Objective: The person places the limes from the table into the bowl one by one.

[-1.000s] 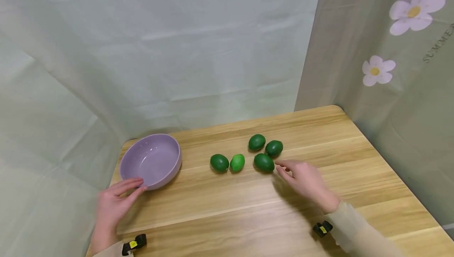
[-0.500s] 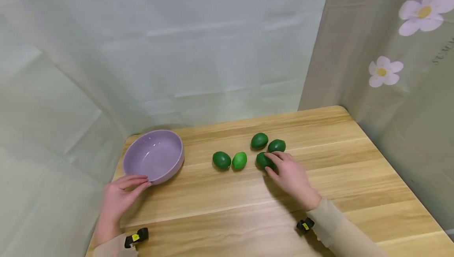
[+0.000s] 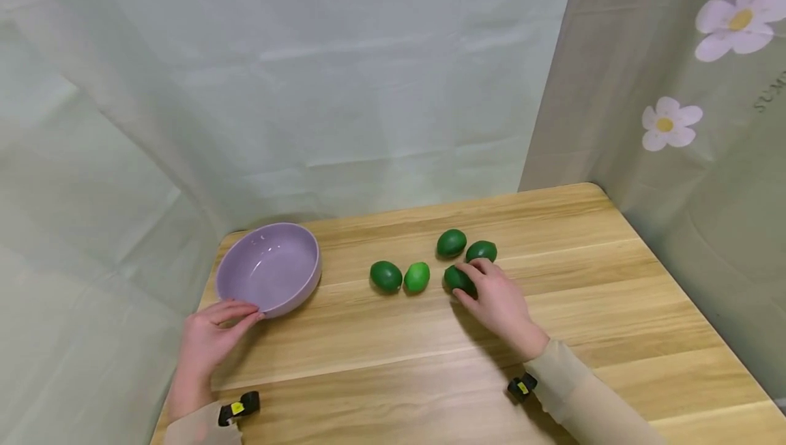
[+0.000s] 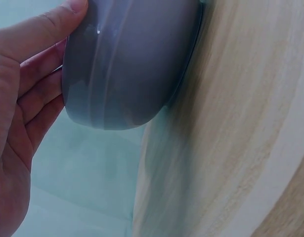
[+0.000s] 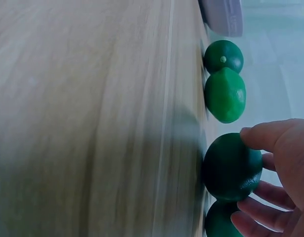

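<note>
My left hand (image 3: 209, 339) pinches the near rim of a glossy purple bowl (image 3: 267, 271), thumb outside; the left wrist view shows the thumb and fingers on the bowl's wall (image 4: 132, 64). On the right, my right hand (image 3: 497, 298) grips a dark green lime (image 3: 458, 281) lying on the table, with the thumb on one side and fingers on the other. In the right wrist view this lime (image 5: 231, 168) is partly covered by the thumb. Behind it lie two more dark limes, one farther back (image 3: 451, 243) and one near my fingers (image 3: 482, 252).
Between bowl and right hand, a dark green lime (image 3: 385, 276) sits beside a smaller bright green one (image 3: 417, 277). The wooden table (image 3: 381, 377) ends at a pale curtain (image 3: 368, 90) behind, and its right edge is visible.
My right hand has moved left from beside the nearest dark lime and closed its fingers around it. My left hand stays at the bowl's rim. The head view has shifted slightly.
</note>
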Tool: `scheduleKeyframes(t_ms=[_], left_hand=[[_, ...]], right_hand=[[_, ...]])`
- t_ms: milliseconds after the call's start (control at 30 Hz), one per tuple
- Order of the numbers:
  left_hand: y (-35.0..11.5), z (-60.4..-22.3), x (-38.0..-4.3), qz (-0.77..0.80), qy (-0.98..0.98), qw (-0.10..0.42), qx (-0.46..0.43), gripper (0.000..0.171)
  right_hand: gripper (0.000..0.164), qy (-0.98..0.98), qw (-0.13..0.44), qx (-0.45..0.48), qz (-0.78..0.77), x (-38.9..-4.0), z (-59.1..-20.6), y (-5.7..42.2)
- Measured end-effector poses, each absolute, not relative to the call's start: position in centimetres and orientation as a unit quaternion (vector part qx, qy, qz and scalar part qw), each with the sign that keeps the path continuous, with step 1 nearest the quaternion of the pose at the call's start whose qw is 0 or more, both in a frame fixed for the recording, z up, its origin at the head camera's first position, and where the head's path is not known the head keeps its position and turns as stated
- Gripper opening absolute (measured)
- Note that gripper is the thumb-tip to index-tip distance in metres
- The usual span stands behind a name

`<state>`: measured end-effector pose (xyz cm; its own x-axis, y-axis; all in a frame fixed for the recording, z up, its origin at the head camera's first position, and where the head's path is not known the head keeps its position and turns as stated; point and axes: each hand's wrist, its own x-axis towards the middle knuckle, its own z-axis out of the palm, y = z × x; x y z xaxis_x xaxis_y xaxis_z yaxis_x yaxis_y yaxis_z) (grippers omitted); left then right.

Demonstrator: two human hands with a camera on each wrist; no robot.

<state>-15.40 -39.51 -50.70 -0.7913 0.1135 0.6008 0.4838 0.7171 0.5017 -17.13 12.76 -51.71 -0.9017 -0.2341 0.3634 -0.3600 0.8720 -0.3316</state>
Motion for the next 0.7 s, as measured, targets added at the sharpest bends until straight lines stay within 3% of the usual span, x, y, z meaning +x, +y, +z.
scheduleKeyframes(t_ms=[467,700], left_hand=[[-39.35,-50.51,-15.03,-0.337,-0.898,0.252,-0.130,0.023],[-39.43,-50.58,-15.11,-0.337,-0.898,0.249,-0.131,0.024]], right_hand=[[0.051,-0.961,0.120,0.144,0.203,-17.29,-51.79,12.34],[0.058,-0.964,0.104,0.135,0.206,-17.15,-51.46,12.39]])
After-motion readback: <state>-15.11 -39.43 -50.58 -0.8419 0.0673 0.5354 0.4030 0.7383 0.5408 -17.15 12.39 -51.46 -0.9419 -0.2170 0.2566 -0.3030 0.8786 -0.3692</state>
